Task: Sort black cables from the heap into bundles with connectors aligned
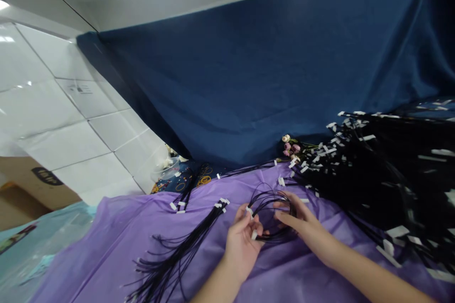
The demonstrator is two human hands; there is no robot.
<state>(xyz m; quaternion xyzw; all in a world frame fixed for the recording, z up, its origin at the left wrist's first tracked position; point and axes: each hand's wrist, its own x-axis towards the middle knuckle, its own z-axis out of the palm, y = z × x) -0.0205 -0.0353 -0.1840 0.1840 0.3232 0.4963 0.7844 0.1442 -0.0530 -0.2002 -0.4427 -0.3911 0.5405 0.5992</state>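
Observation:
Between my two hands is a looped bundle of thin black cables (265,197) with white tags or connectors at its ends. My left hand (245,234) has its fingers closed on the white-tagged ends of the cables. On the other side of the loop, my right hand (296,215) curls its fingers around the bend. To the left, a straight bunch of black cables (194,236) with white ends lies on the purple cloth (117,236). A large heap of black cables (387,170) with white tags fills the right side.
Pink and cream artificial flowers (291,147) lie at the back beside the heap. A clear plastic bowl (166,169) stands at the back left. A dark blue curtain (249,66) hangs behind. A cardboard box (35,184) is at the far left, near a white tiled wall (103,128).

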